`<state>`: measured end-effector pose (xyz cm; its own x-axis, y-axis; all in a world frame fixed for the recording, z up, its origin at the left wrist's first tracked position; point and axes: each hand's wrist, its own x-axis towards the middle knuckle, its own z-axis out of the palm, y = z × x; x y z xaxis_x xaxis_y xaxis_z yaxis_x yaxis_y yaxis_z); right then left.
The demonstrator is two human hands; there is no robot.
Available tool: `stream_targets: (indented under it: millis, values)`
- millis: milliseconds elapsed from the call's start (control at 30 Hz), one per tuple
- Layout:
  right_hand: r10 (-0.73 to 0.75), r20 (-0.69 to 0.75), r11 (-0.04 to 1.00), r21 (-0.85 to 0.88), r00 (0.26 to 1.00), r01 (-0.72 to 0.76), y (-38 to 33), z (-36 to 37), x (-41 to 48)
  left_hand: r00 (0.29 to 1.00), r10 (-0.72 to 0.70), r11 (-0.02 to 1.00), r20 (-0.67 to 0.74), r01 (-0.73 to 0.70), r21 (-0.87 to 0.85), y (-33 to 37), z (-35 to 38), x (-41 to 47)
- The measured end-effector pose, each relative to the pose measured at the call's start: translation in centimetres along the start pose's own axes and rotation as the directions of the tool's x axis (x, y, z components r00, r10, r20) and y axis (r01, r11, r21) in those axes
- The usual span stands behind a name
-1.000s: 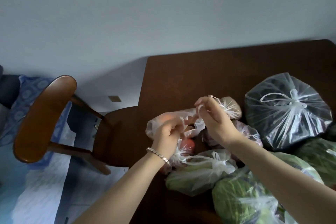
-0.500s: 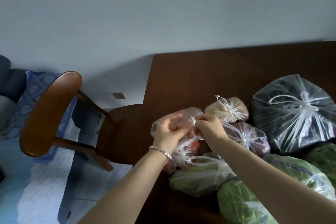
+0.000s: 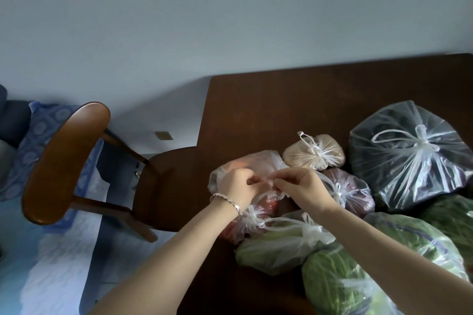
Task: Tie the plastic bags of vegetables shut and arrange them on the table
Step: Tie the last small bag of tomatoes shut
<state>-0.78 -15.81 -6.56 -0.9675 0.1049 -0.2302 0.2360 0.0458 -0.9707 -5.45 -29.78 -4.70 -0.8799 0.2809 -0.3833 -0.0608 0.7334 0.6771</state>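
While pinched at mouth from both sides, resting on dark wooden table (image 3: 281,100) near its L edge: orange-pink bag (image 3: 245,161), thin clear plastic. Knot status: cannot tell, hidden by fingers.

Left hand (image 3: 236,185): fingers curled, pinching bunched plastic at bag top. Silver bracelet (image 3: 226,199) on wrist.
Right hand (image 3: 304,186): fingers curled, pinching same plastic from opp. side, close against left hand. Which strand in which hand: cannot tell, film too bunched.

Adjacent stock, all on table:
- tan bag (image 3: 313,153), small, knotted, just behind right hand.
- purple bag (image 3: 355,192), knotted, just R of right hand.
- large dark bag (image 3: 409,156), handles tied in bow, R of both.
- red bag (image 3: 266,206), knotted, under left wrist, against orange-pink bag.
- pale green bag (image 3: 279,245), knotted, touching red bag on near side.
- cabbage bag (image 3: 340,284), nearest camera, partly under right forearm, cut by frame.
- green bags (image 3: 455,217) at R edge, partly out of view; closure not discernible.

Off table, L side: wooden chair (image 3: 64,161), seat close beside table edge. Blue patterned cloth (image 3: 38,120) behind chair. Wall socket (image 3: 163,135) low on pale wall.
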Motion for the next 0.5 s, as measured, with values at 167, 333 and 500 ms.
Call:
stream_targets:
  millis: [167,333,500]
  values:
    - [-0.055,0.108,0.970,-0.230,0.993,0.079,-0.1,0.0,-0.4,0.998,0.014,1.000,0.061,-0.014,0.004,-0.8,0.4,-0.3]
    - [-0.007,-0.116,0.985,-0.174,0.993,-0.014,0.1,-0.1,0.7,0.988,0.137,0.989,0.068,-0.132,-0.069,-0.6,0.9,-1.1]
    - [0.092,-0.081,0.906,-0.406,0.993,-0.117,0.3,1.1,1.8,0.909,0.415,0.905,-0.045,-0.407,0.126,-1.5,1.7,-1.3]
